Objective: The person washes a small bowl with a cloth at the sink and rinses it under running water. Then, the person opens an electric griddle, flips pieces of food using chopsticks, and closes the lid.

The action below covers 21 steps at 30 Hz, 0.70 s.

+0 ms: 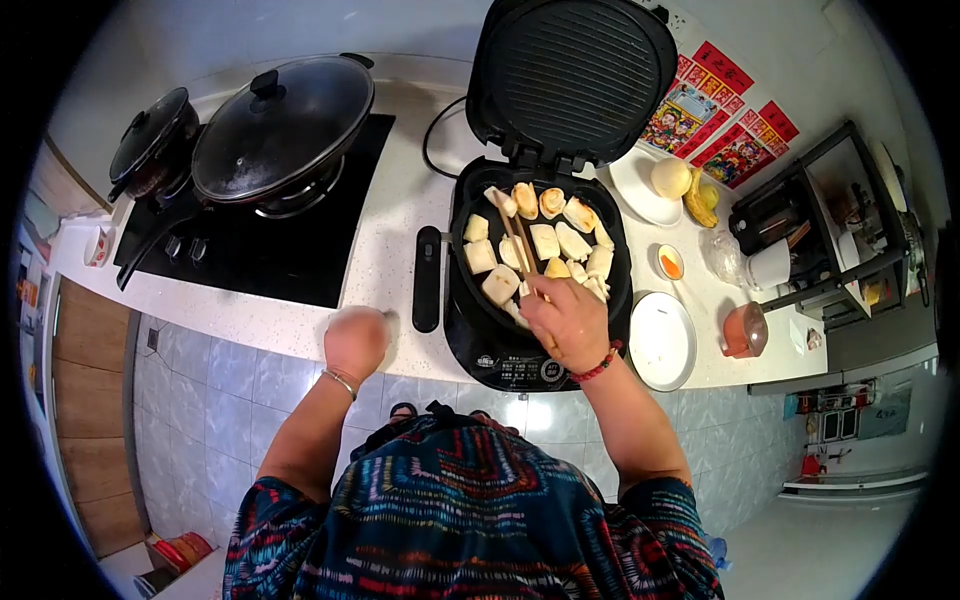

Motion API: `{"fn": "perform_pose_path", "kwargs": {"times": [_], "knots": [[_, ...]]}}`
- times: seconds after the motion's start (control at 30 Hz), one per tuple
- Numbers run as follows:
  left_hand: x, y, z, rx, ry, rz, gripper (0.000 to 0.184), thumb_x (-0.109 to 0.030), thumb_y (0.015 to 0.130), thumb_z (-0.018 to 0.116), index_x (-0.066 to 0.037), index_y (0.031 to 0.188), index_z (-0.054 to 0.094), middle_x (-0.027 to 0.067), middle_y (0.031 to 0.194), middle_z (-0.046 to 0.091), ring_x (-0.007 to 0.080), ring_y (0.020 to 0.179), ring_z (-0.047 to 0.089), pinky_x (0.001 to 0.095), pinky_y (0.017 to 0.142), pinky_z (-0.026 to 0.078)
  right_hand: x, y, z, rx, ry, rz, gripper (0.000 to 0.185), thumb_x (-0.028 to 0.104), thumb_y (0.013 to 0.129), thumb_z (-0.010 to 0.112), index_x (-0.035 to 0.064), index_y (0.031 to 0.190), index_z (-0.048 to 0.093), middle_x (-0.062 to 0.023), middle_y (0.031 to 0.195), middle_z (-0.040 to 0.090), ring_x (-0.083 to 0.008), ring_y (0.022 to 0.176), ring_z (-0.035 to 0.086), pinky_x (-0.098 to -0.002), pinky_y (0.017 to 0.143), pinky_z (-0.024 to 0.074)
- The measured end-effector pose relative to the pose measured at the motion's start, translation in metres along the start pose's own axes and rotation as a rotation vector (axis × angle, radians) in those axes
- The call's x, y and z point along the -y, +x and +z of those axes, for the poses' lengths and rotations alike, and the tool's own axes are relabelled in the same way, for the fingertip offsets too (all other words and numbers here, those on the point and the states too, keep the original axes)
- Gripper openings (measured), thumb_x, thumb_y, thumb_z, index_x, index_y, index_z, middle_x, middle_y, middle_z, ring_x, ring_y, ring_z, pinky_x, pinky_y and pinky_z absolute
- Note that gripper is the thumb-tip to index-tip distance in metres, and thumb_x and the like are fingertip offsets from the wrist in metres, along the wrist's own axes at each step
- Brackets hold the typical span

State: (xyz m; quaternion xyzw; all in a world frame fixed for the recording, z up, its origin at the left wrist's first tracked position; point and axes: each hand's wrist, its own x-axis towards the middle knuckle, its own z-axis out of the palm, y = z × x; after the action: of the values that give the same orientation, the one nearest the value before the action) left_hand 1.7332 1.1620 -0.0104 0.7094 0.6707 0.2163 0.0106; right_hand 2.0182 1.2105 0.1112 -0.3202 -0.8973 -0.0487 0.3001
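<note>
My right hand (566, 322) is closed around a pair of wooden chopsticks (520, 243). The tips touch or nearly touch a pale piece (501, 201) at the upper left of an electric griddle (623, 290). Several thick pale chunks, which look like steamed bun or dough, lie in the pan; some, such as a browned piece (551, 203), are golden on top. The griddle's ridged lid (575, 75) stands raised. My left hand (357, 341) is at the counter's front edge, left of the griddle handle (428, 280); it is blurred and its fingers are not distinct.
To the left, a lidded wok (283, 130) and a smaller lidded pot (155, 145) sit on a black hob (320, 240). At right are a white plate (662, 342), a small bowl (670, 262) with an orange spoon, a fruit plate (640, 200) and a dark rack (850, 205).
</note>
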Motion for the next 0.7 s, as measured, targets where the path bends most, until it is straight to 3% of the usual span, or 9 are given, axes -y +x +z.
{"fn": "perform_pose_path", "kwargs": {"times": [0.27, 0.4, 0.5, 0.7], "knots": [[0.005, -0.002, 0.005, -0.071, -0.039, 0.037, 0.011, -0.016, 0.072, 0.054, -0.008, 0.066, 0.053, 0.0096, 0.066, 0.055, 0.0278, 0.063, 0.056, 0.0370, 0.057, 0.046, 0.011, -0.008, -0.021, 0.020, 0.029, -0.008, 0.019, 0.012, 0.065, 0.065, 0.0127, 0.082, 0.058, -0.0028, 0.093, 0.058, -0.0210, 0.071, 0.055, -0.0313, 0.059, 0.0456], [0.004, -0.002, 0.003, -0.054, -0.035, 0.041, 0.006, -0.013, 0.070, 0.055, -0.007, 0.068, 0.052, 0.0095, 0.067, 0.056, 0.0272, 0.063, 0.056, 0.0358, 0.057, 0.046, 0.011, -0.014, -0.032, -0.051, 0.118, 0.150, 0.014, 0.007, 0.069, 0.062, 0.0090, 0.082, 0.059, -0.0057, 0.090, 0.059, -0.0226, 0.072, 0.056, -0.0310, 0.061, 0.0459], [0.004, -0.002, 0.003, -0.062, -0.033, 0.048, 0.006, -0.012, 0.070, 0.056, -0.007, 0.068, 0.052, 0.0094, 0.067, 0.055, 0.0271, 0.063, 0.056, 0.0355, 0.057, 0.046, 0.011, -0.016, -0.028, -0.255, 0.342, 0.423, 0.009, 0.000, 0.074, 0.057, 0.0034, 0.082, 0.059, -0.0121, 0.088, 0.059, -0.0255, 0.076, 0.058, -0.0286, 0.067, 0.0461], [0.003, -0.001, 0.003, -0.073, -0.039, 0.050, 0.008, -0.014, 0.071, 0.055, -0.008, 0.067, 0.053, 0.0095, 0.066, 0.055, 0.0272, 0.062, 0.056, 0.0359, 0.057, 0.046, -0.003, -0.014, -0.010, -0.369, 0.443, 0.476, 0.005, 0.000, 0.078, 0.055, 0.0006, 0.082, 0.058, -0.0123, 0.087, 0.058, -0.0217, 0.077, 0.057, -0.0277, 0.067, 0.0461]]}}
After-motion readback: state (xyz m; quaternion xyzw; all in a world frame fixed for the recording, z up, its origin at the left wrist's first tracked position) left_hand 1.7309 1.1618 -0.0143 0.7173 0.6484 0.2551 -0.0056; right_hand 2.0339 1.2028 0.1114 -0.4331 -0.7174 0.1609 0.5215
